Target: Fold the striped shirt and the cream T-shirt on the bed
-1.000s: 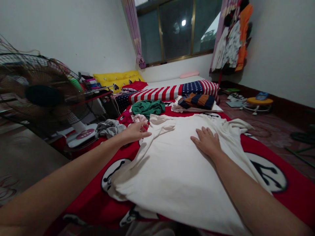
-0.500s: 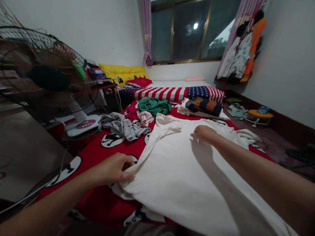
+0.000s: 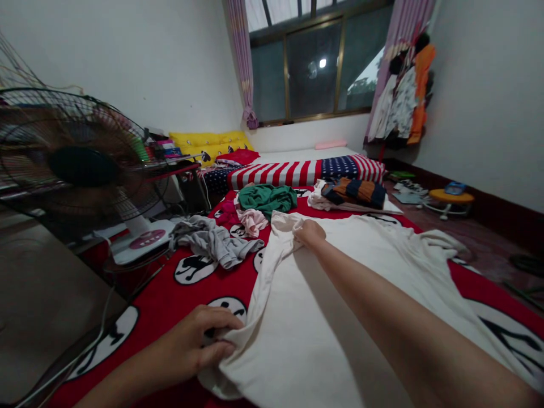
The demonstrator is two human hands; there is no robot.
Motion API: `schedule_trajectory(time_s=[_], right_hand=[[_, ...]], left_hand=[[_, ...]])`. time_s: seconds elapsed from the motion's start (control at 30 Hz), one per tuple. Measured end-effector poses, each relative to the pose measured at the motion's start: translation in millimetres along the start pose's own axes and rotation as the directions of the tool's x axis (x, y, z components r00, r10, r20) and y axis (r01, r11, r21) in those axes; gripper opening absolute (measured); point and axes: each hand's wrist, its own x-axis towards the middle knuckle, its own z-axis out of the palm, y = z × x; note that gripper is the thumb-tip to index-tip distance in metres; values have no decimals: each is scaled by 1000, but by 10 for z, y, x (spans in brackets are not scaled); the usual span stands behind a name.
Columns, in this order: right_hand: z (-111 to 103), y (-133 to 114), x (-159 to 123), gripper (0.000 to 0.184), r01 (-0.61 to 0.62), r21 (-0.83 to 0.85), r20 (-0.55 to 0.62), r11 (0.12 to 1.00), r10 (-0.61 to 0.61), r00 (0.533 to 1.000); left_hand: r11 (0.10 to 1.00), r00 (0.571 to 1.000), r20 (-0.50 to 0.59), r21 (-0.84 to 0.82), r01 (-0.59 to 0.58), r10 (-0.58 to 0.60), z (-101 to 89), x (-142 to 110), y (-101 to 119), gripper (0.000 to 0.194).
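Note:
A large cream-white garment (image 3: 340, 294) lies spread over a red blanket (image 3: 170, 289) printed with black-and-white cartoon circles. My left hand (image 3: 199, 345) is closed on the garment's near left edge, bunching the cloth. Reaching across the cloth, my right hand (image 3: 309, 232) is closed on the far left part near a sleeve. Both arms stretch over the fabric.
A standing fan (image 3: 80, 170) with its white base sits at the left. Grey (image 3: 212, 241), pink (image 3: 253, 220) and green (image 3: 267, 198) clothes lie beyond the garment. A folded navy-orange item (image 3: 355, 191) and a stars-and-stripes blanket (image 3: 297, 170) lie farther back. Clothes hang at the right wall (image 3: 403, 96).
My left hand drew back from the far sleeve to the near left edge and gripped it. My right hand lifted off the middle of the cloth and moved left to grip the far left part.

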Motion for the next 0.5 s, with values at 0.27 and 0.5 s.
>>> schedule_trajectory(time_s=[0.27, 0.5], right_hand=[[-203, -177, 366, 24, 116, 323, -165, 939, -64, 984], [-538, 4, 620, 21, 196, 524, -276, 829, -53, 960]], left_hand=[[990, 979, -159, -43, -134, 126, -180, 151, 691, 24], [971, 989, -109, -207, -121, 100, -188, 221, 1299, 36]])
